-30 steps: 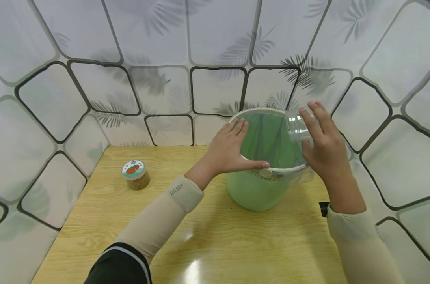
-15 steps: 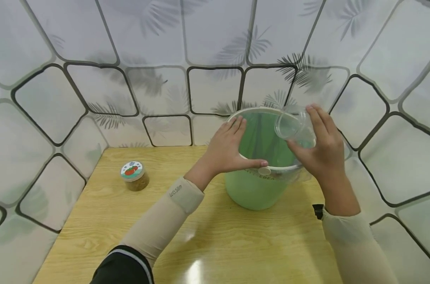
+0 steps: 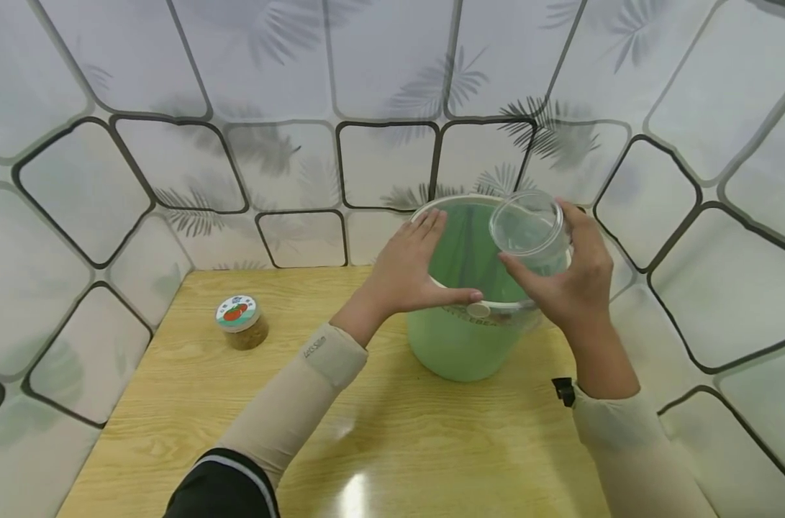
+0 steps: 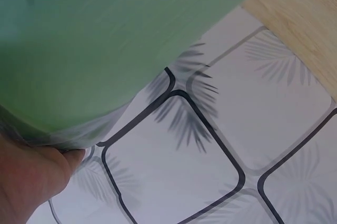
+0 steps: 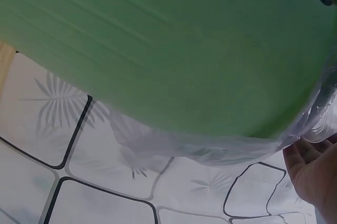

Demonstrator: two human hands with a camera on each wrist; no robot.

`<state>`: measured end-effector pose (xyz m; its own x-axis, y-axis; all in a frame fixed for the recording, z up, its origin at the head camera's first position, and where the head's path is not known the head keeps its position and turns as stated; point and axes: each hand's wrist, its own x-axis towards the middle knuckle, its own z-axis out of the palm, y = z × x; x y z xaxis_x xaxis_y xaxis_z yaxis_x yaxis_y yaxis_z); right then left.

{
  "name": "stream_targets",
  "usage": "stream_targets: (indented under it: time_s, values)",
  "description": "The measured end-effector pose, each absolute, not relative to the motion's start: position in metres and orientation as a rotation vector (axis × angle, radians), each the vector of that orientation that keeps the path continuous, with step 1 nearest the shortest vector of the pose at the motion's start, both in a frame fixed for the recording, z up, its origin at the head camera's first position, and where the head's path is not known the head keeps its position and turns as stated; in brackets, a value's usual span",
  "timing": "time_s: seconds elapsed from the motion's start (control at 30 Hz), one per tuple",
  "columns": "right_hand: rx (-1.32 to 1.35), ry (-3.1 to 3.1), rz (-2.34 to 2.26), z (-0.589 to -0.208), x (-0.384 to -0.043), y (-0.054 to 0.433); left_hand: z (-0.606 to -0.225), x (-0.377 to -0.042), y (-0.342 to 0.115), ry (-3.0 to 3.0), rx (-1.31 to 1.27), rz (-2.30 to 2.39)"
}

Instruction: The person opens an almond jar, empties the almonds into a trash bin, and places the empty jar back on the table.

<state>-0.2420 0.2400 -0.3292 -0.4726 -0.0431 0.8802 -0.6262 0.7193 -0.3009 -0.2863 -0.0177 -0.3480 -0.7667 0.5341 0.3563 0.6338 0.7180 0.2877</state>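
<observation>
A pale green bin [image 3: 457, 352] with a clear plastic liner over its edge stands upright on the table. My left hand [image 3: 398, 277] rests on the bin's light rim, thumb stretched along the front and fingers laid over the left side. A clear plastic jar [image 3: 537, 244], lidless, is held in my right hand [image 3: 580, 280] above the bin's right side, its round mouth tilted toward the head camera. In the right wrist view the bin's green wall [image 5: 158, 66] covers much of the frame, with my hand [image 5: 313, 174] at the right edge.
To the left on the wood-grain table [image 3: 340, 446] stands a small jar [image 3: 243, 327] with brownish contents and a white and teal lid showing a red fruit picture. Behind and on both sides rises a patterned white wall covering [image 3: 295, 165], close behind the bin.
My right hand has turned the clear jar and moved it left over the bin, so its mouth now faces the head camera. The left hand has stayed on the rim.
</observation>
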Motion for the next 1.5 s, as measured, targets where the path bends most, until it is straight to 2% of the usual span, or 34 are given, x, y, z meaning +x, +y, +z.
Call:
stream_targets:
  time_s: [0.57,1.5]
  values:
    - [0.457,-1.931,1.025,-0.332,-0.235,0.219,-0.351,-0.281,-0.032,-2.645,-0.920,-0.609]
    - [0.583,-1.903,1.224,-0.333,-0.218,0.182,-0.369,-0.272,-0.058,-2.636,-0.821,-0.678]
